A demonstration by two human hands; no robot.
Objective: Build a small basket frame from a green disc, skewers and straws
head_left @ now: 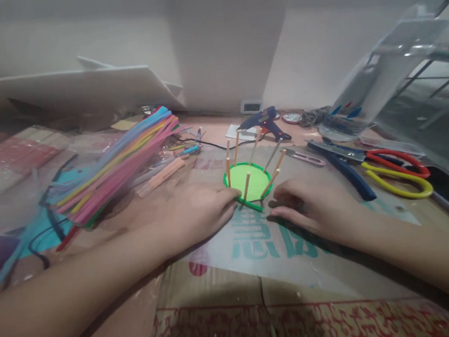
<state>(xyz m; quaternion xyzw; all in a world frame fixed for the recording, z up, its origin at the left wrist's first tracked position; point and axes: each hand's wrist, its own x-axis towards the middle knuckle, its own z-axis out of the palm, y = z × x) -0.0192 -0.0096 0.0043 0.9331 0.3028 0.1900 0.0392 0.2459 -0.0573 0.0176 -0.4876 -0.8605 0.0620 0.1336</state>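
A round light-green base [256, 182] lies in front of me, with several thin wooden sticks [246, 186] standing up around its edge. A dark-green pipe cleaner [253, 205] runs round the rim, and its loose end sticks out toward me at the front. At the base's left front, my left hand [202, 208] is closed, with thumb and finger pinching the pipe cleaner near the rim. My right hand [316, 205] is just right of the base, its thumb and fingers apart with nothing between them.
A bundle of coloured pipe cleaners [122, 169] lies at left. Behind the base is a blue glue gun [263, 123] with its cord. On the right are a pink cutter [305, 156], red-and-yellow-handled tools [400, 176] and a clear plastic container [362, 88]. Printed cardboard [220, 295] lies underneath.
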